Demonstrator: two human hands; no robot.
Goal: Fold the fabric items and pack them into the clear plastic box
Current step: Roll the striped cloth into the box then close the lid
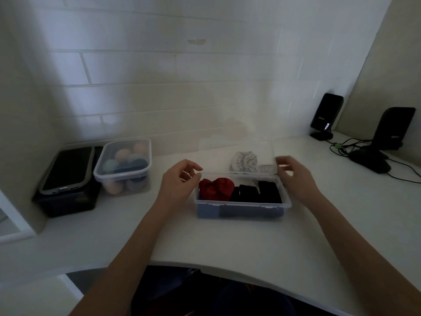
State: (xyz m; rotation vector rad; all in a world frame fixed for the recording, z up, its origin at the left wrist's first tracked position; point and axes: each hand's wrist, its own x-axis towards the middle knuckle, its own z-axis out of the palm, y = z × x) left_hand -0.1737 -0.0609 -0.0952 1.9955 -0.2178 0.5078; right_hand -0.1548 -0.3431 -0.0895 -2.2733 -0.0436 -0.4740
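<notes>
A clear plastic box [241,205] stands on the white desk, its hinged lid [237,153] raised upright behind it. Inside lie a red fabric item [216,188] on the left and black folded fabric [259,192] on the right. A white patterned fabric item [245,161] shows through the lid, on the desk behind the box. My left hand [180,179] hovers at the box's left rim, fingers curled and apart, holding nothing. My right hand [296,173] is at the lid's right edge, blurred; whether it grips the lid is unclear.
A closed clear container [124,166] of coloured balls stands to the left, beside a black box [68,181] with a dark lid. Two black speakers [325,116] and a mouse [370,159] with cables sit at the right. The desk's curved front edge [227,267] is near me.
</notes>
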